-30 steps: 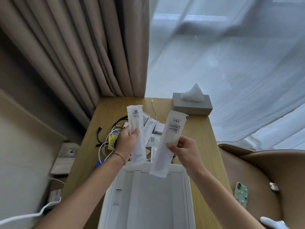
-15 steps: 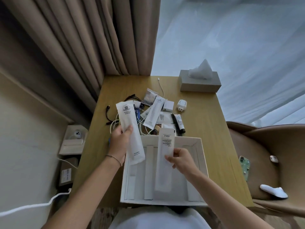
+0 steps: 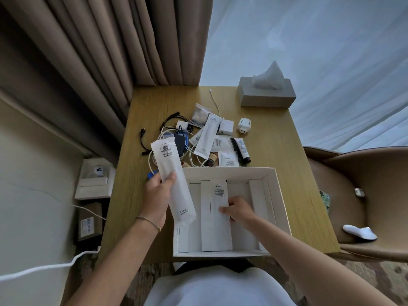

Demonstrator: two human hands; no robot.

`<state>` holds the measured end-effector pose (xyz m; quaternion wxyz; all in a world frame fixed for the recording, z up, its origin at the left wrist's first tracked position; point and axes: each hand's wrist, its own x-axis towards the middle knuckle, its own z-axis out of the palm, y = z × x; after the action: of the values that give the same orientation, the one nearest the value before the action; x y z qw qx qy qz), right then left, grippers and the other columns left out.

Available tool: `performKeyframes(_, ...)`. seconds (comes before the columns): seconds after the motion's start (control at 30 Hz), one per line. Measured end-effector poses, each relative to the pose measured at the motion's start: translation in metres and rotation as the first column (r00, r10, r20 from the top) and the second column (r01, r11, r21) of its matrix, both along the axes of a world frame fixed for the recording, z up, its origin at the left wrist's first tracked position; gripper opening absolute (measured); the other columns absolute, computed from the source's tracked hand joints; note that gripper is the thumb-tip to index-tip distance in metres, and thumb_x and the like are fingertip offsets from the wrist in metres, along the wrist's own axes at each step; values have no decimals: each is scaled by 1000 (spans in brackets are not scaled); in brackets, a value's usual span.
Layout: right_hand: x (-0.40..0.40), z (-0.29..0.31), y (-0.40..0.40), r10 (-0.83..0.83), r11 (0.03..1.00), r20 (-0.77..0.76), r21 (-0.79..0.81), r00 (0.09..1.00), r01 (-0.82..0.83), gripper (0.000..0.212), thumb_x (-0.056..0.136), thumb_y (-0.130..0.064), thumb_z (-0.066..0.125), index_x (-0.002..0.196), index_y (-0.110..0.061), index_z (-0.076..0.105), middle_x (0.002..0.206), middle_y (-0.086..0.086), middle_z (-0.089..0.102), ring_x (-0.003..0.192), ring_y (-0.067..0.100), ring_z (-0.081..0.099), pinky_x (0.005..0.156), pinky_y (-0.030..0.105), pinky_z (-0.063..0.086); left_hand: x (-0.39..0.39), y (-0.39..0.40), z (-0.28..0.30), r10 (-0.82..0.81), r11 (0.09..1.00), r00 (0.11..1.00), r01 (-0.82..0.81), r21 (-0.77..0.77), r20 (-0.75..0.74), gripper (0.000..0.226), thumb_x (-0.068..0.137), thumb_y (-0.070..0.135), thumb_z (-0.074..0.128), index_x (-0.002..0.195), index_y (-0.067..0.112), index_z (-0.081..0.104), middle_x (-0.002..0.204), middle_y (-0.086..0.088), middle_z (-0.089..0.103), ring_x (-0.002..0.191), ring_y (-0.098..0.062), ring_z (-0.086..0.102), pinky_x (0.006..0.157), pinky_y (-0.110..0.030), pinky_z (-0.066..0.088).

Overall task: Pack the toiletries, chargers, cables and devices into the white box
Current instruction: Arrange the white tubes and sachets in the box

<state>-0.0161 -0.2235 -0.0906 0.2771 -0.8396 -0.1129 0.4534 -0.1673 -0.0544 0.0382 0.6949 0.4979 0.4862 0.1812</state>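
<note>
Two sachets gripped: right hand point(image 3: 237, 209) pressed one point(image 3: 218, 195) flat in white box point(image 3: 280, 208); left hand point(image 3: 155, 195) held another point(image 3: 172, 182). Best laid lengthwise alongside.

Matt white cardboard box point(image 3: 278, 196) on a smooth wood-grain table point(image 3: 276, 140).

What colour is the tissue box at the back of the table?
Grey, seen in the head view: the tissue box.

The right hand point(image 3: 237, 209) hides the flat packet's point(image 3: 219, 195) middle; its print is unreadable.
</note>
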Motion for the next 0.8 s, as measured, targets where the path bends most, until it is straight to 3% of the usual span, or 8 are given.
performKeyframes(0.2, -2, -13, 2, 235, 965, 260, -176, 937, -193, 17, 88, -38, 73, 79, -26, 64, 93, -3, 69, 87, 21, 66, 69, 26, 48, -3, -9, 2, -7, 995, 999, 11, -96, 42, 12, 99, 17, 57, 102, 24, 66, 101, -4, 70, 96, -22, 65, 89, -44, 54)
performKeyframes(0.3, -3, -13, 3, 388, 909, 357, -303, 850, -287, 33, 90, -49, 67, 95, -17, 67, 104, 3, 72, 92, 25, 67, 70, 30, 50, 2, -18, 2, -25, 988, 998, 33, -150, 53, 16, 97, 8, 57, 106, 17, 66, 100, -5, 71, 90, -19, 66, 86, -41, 55)
performKeyframes(0.43, 2, -1, 6, 547, 810, 383, -466, 744, -355, 42, 88, -61, 60, 92, -20, 61, 95, 2, 68, 79, 22, 57, 61, 30, 39, 16, -38, 0, -125, 974, 991, 131, -187, 43, 20, 95, 2, 57, 106, 17, 65, 101, -6, 72, 90, -21, 68, 84, -40, 57)
performKeyframes(0.6, 15, 35, 3, 399, 901, 423, -347, 813, -261, 31, 90, -36, 59, 66, -17, 51, 69, 1, 60, 67, 24, 58, 54, 27, 39, 35, -62, -16, -294, 951, 952, 283, -125, -82, 22, 95, 9, 61, 116, 14, 65, 110, -12, 72, 101, -29, 69, 92, -49, 56)
performKeyframes(0.67, 22, 54, -8, 317, 940, 499, -277, 807, -198, 26, 87, -31, 57, 67, -14, 58, 63, -1, 61, 61, 22, 57, 50, 26, 38, 44, -69, -28, -332, 941, 932, 318, -113, -143, 21, 94, 12, 63, 114, 16, 64, 108, -9, 72, 98, -25, 69, 90, -46, 57)
performKeyframes(0.8, 28, 79, -30, 261, 963, 507, -200, 822, -183, 18, 89, -29, 56, 80, -19, 70, 74, -5, 68, 71, 22, 64, 56, 27, 45, 64, -85, -53, -370, 926, 902, 340, -166, -223, 16, 93, 11, 64, 107, 17, 63, 108, -6, 70, 94, -21, 68, 76, -35, 56)
